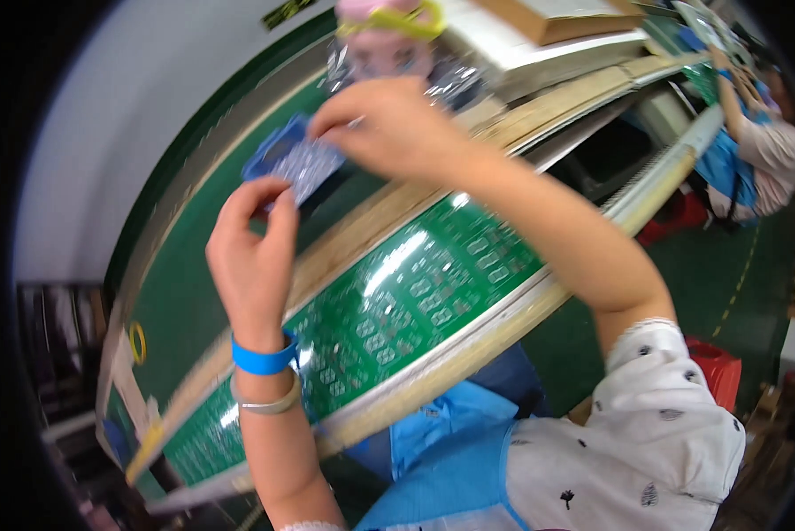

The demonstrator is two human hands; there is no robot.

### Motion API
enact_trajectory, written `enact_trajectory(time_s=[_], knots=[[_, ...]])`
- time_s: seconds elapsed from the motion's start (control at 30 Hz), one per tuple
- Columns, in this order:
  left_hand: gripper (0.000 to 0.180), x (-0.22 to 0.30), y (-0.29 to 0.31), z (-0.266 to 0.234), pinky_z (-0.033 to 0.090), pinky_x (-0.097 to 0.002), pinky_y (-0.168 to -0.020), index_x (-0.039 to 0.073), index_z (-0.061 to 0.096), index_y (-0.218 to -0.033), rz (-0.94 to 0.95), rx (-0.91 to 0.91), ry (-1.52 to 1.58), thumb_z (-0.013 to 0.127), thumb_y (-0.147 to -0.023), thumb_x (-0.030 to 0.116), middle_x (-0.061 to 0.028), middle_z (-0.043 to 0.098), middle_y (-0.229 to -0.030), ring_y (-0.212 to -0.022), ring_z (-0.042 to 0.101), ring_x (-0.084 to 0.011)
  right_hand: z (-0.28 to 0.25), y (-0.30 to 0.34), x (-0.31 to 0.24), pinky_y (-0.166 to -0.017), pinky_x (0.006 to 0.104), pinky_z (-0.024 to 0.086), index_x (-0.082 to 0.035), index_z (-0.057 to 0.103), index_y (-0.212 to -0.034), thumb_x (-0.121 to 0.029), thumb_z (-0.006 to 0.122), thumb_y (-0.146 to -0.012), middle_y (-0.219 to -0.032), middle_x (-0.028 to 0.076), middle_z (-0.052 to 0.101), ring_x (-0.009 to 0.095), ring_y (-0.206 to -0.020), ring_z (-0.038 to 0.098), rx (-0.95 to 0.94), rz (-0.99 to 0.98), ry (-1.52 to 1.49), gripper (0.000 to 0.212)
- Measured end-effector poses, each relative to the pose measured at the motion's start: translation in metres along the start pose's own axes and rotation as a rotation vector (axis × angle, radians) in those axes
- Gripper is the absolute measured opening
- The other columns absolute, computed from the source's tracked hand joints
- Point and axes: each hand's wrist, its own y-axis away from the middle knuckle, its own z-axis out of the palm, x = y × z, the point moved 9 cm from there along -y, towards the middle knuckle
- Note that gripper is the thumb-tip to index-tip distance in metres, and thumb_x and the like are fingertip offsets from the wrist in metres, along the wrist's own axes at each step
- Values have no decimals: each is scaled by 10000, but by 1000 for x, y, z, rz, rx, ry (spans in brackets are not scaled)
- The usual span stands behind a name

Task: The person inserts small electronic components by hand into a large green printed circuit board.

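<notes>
A blue tray [257, 163] sits beyond the conveyor rail, with a heap of small clear, shiny parts [307, 168] in it. At the tray's near edge is my left hand [251, 257], its thumb and forefinger brought together; what they pinch, if anything, is too small to make out. Over the tray's right side, my right hand [393, 124] has its fingertips pressed together, and motion blur hides whatever is between them. Below both hands lies a green circuit board [406, 288] with rows of digit-shaped outlines, held between the rails. A blue band [265, 356] circles my left wrist.
Behind my right hand stands a pink container [384, 53] in clear plastic, topped by a yellow ring [410, 19]. White boxes [521, 57] are stacked farther right. Another person [760, 159] works along the line at right. A red stool [716, 372] stands beside me.
</notes>
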Motion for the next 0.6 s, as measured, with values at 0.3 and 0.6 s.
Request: enact_trajectory(time_s=[0.3, 0.6], knots=[[151, 23, 65, 65, 519, -250, -817, -3, 757, -1055, -234, -418, 397, 702, -948, 87, -23, 737, -966, -895, 646, -86, -25, 93, 39, -783, 219, 492, -43, 762, -1150, -144, 701, -970, -980, -19, 716, 50, -898, 619, -335, 503, -404, 216], [213, 14, 70, 98, 533, -249, -811, -4, 761, -1127, -429, -448, 539, 715, -941, 90, -51, 753, -985, -912, 669, -95, -34, 119, 61, -709, 205, 492, -58, 754, -1114, -202, 735, -957, -928, -23, 715, 43, -833, 628, -286, 631, -522, 214]])
